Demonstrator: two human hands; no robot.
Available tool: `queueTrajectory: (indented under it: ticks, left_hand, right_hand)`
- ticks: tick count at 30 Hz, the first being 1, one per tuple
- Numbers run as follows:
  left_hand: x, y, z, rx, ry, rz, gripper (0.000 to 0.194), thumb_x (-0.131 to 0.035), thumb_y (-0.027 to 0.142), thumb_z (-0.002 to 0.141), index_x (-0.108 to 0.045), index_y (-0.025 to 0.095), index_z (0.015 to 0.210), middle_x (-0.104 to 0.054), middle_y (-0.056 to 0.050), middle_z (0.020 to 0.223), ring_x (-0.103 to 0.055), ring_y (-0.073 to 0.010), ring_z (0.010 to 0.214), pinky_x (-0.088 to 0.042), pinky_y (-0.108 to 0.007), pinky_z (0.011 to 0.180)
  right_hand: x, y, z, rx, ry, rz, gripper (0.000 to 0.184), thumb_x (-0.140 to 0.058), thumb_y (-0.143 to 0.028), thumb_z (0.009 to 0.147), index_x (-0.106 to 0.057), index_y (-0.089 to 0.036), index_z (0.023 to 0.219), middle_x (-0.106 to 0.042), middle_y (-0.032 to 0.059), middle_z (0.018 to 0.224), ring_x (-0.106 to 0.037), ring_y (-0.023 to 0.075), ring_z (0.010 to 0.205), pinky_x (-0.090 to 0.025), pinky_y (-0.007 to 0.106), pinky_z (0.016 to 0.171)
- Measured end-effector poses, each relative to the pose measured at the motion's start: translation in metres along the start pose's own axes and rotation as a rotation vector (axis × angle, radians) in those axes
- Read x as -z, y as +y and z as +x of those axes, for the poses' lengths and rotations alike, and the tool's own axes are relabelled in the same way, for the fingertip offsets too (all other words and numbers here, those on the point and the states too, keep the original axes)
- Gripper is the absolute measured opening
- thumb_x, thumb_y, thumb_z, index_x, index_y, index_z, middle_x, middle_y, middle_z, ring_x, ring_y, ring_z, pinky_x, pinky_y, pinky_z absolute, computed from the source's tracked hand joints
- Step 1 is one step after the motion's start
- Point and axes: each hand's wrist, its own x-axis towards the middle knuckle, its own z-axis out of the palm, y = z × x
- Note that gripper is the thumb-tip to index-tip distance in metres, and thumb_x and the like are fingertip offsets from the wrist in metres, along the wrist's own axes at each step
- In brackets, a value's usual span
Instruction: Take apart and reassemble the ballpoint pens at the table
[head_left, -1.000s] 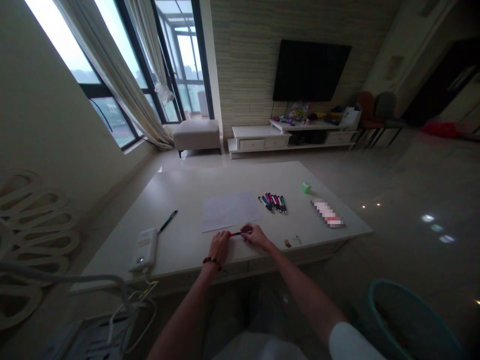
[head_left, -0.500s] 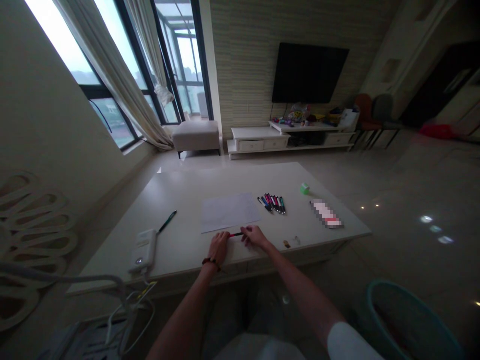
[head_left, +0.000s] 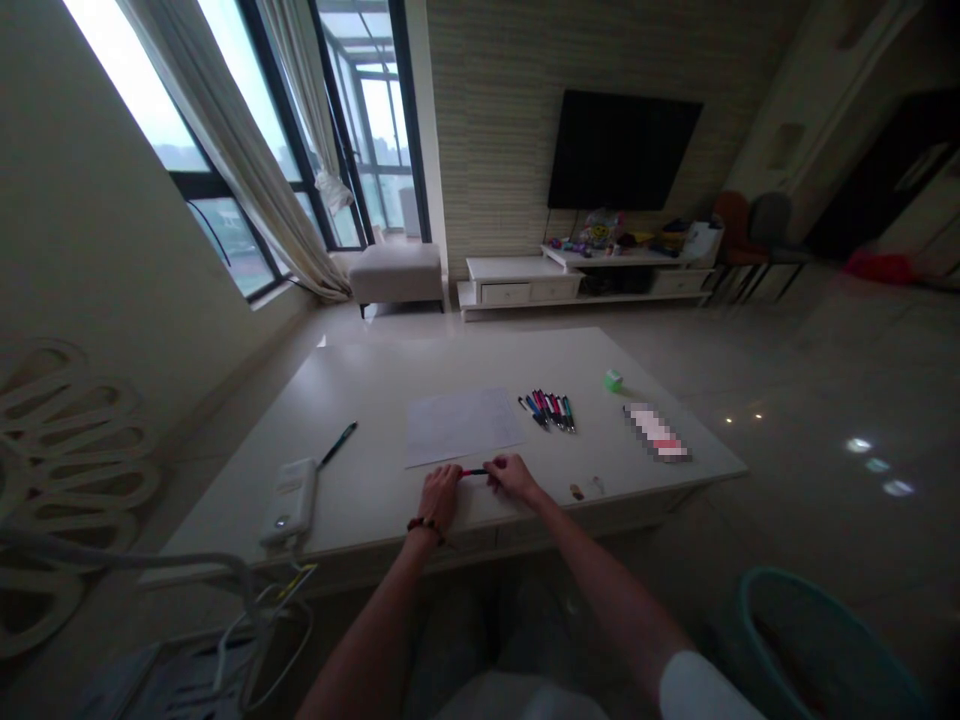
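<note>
Just inside the table's near edge, the left hand and right hand have fingers clamped on opposite ends of a red-and-black pen, with a paper sheet beyond and a green cube by the right edge.

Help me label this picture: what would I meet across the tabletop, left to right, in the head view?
White corded box, dark pen, left hand, red-black pen, right hand, pen group, green block, pixelated item.
</note>
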Motion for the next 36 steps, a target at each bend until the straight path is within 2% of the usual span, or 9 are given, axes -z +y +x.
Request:
queueTrajectory:
  ticks: [5,9,13,16,19,24,26,32,36]
  left_hand:
    - [0.001,0.005,-0.002,-0.052,0.057,0.048,0.021,-0.036,0.023,0.089,-0.052,0.024,0.103,-0.060,-0.003,0.094,-0.051,-0.0168,0.088,-0.031,-0.032,0.080]
    - [-0.003,0.005,-0.003,-0.102,0.044,0.039,0.020,-0.036,0.029,0.090,-0.052,0.023,0.100,-0.060,-0.003,0.091,-0.052,-0.0162,0.085,-0.032,-0.030,0.078]
    - [-0.007,0.001,-0.004,-0.068,0.054,0.042,0.021,-0.032,0.022,0.091,-0.052,0.020,0.096,-0.059,-0.004,0.092,-0.051,-0.0168,0.082,-0.033,-0.030,0.076]
    - [-0.007,-0.001,-0.004,-0.073,0.038,0.066,0.020,-0.033,0.018,0.089,-0.052,0.021,0.096,-0.059,-0.004,0.092,-0.050,-0.0170,0.082,-0.033,-0.031,0.076]
    - [-0.006,0.000,-0.004,-0.068,0.035,0.079,0.020,-0.035,0.015,0.088,-0.052,0.021,0.096,-0.058,-0.004,0.091,-0.050,-0.0175,0.082,-0.033,-0.031,0.076]
    - [-0.005,0.001,-0.003,-0.069,0.019,0.110,0.021,-0.034,0.012,0.087,-0.051,0.020,0.097,-0.057,-0.004,0.091,-0.050,-0.0178,0.082,-0.033,-0.031,0.076]
    - [-0.005,0.001,-0.002,-0.071,0.021,0.110,0.021,-0.034,0.013,0.087,-0.051,0.020,0.097,-0.057,-0.004,0.091,-0.050,-0.0179,0.082,-0.033,-0.031,0.076]
    - [-0.006,0.000,-0.003,-0.064,0.026,0.088,0.019,-0.035,0.015,0.088,-0.051,0.021,0.095,-0.057,-0.004,0.090,-0.050,-0.0175,0.081,-0.033,-0.032,0.076]
    - [-0.005,0.001,-0.003,-0.078,0.003,0.081,0.018,-0.036,0.014,0.087,-0.051,0.021,0.095,-0.057,-0.004,0.090,-0.049,-0.0172,0.083,-0.033,-0.031,0.076]
  right_hand:
    - [-0.004,-0.002,0.001,0.119,0.076,0.086,0.032,-0.071,-0.038,0.057,-0.058,-0.015,0.073,-0.063,0.0019,0.063,-0.059,0.0128,0.049,-0.041,0.019,0.038]
    - [-0.009,-0.006,0.000,0.129,0.045,0.124,0.033,-0.073,-0.035,0.054,-0.059,-0.014,0.076,-0.063,0.0016,0.059,-0.059,0.0140,0.050,-0.043,0.021,0.039]
    - [-0.006,-0.008,-0.001,0.121,0.154,0.142,0.034,-0.072,-0.038,0.055,-0.060,-0.014,0.077,-0.064,0.0039,0.061,-0.062,0.0166,0.055,-0.043,0.021,0.041]
    - [0.005,-0.006,-0.001,0.103,0.136,0.133,0.036,-0.071,-0.041,0.056,-0.061,-0.014,0.078,-0.065,0.0043,0.061,-0.063,0.0172,0.056,-0.043,0.022,0.042]
    - [0.026,-0.003,-0.001,0.102,0.127,0.126,0.037,-0.071,-0.041,0.056,-0.062,-0.013,0.079,-0.064,0.0038,0.060,-0.062,0.0165,0.056,-0.043,0.022,0.045]
    - [0.056,0.007,0.002,0.139,0.271,0.036,0.033,-0.069,-0.040,0.058,-0.065,-0.014,0.077,-0.065,0.0043,0.064,-0.059,0.0153,0.058,-0.044,0.025,0.052]
    - [0.056,0.011,0.007,0.162,0.292,-0.044,0.028,-0.069,-0.037,0.059,-0.065,-0.014,0.073,-0.064,0.0045,0.064,-0.057,0.0150,0.059,-0.044,0.026,0.055]
    - [0.033,0.013,0.020,0.216,0.284,-0.361,0.016,-0.068,-0.026,0.063,-0.067,-0.016,0.075,-0.063,0.0049,0.074,-0.054,0.0158,0.067,-0.044,0.028,0.067]
    - [0.029,0.009,0.010,0.295,0.328,-0.437,0.014,-0.062,-0.026,0.071,-0.068,-0.017,0.080,-0.062,0.0063,0.082,-0.053,0.0167,0.075,-0.043,0.030,0.075]
